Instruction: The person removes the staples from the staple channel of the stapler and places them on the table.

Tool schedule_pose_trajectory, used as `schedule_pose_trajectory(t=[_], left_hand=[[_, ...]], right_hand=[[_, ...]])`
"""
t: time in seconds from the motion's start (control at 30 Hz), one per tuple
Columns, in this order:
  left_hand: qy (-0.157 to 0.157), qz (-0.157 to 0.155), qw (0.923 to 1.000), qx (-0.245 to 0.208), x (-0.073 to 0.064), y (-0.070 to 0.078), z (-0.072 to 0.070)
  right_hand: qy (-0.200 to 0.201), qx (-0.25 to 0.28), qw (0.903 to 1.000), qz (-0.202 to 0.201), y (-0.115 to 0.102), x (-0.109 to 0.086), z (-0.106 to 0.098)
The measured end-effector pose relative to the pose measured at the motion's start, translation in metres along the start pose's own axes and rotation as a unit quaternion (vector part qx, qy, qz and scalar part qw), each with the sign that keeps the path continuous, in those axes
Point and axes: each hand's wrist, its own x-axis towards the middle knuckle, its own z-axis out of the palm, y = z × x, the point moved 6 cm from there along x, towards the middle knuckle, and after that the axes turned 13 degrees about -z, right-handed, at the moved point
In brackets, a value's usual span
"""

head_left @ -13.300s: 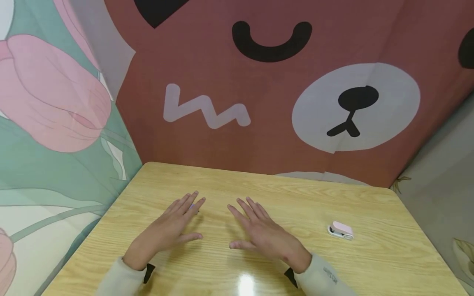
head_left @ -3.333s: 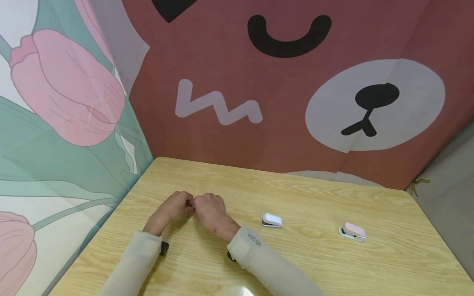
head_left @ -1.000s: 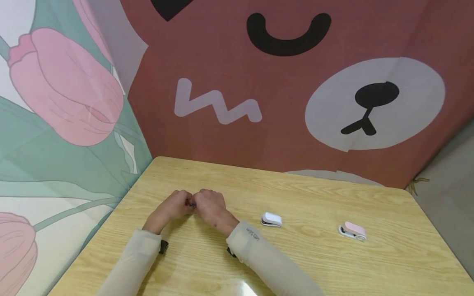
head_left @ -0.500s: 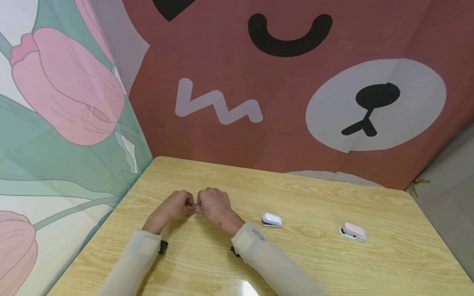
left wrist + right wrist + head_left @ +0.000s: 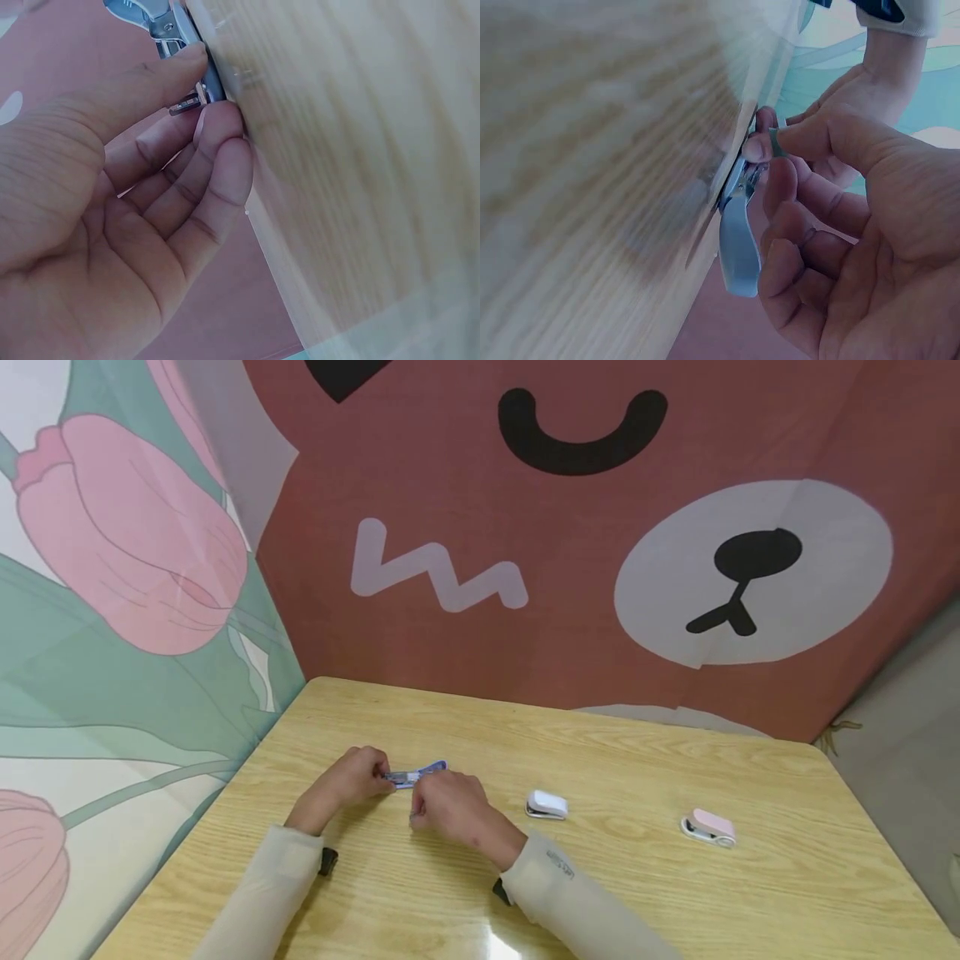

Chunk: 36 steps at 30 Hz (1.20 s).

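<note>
We've got the blue stapler (image 5: 407, 778) (mini, by the look of it) low at the L-centre of the tabletop, hinged apart in a V w/ metal parts showing inside. Its raised arm points away from the L hand (image 5: 351, 779), so the insides are exposed; prob. that's why it's spread. Can't tell if the body touches the wood or sits just over it.

L hand: thumb & fingers clamped on the near end, other fingers curled in below. We'd guess that end's gripped to steady the body & leave the hinge side free.

R hand (image 5: 456, 804) is just beside the stapler, thumb & forefinger tips together, seemingly pinching a small grey-green piece (image 5: 777, 142); too tiny to ID. Rest of its fingers curl loosely next to the raised arm. A fingertip pinch makes sense to us for smth that small.

Further R on the table (image 5: 637, 893) we have the white stapler (image 5: 547, 804), near the R hand, then the pink stapler (image 5: 708, 827), well apart from both hands. Neither's touched; set off to the side, they prob. don't crowd the work. Behind the far edge: the bear-print backdrop (image 5: 450, 647), w/ the tulip-print cloth (image 5: 142, 539) on our L.
</note>
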Motion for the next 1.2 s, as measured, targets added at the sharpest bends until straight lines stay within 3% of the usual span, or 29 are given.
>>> schedule_pose_trajectory(t=[0.27, 0.57, 0.87, 1.2], left_hand=[[0.001, -0.011, 0.9999, -0.002, -0.002, 0.0, -0.001], [-0.002, -0.017, 0.9999, -0.001, -0.001, 0.001, -0.001], [-0.001, -0.011, 0.9999, -0.004, -0.001, 0.001, -0.001], [-0.013, -0.035, 0.999, -0.026, -0.001, -0.003, -0.002]], right_hand=[[-0.016, -0.02, 0.9996, -0.008, -0.007, -0.008, 0.008], [-0.035, -0.008, 0.9993, 0.005, -0.006, -0.012, 0.015], [-0.028, 0.005, 0.9996, 0.01, -0.005, -0.015, 0.014], [-0.022, 0.009, 0.9996, 0.013, -0.004, -0.024, 0.007]])
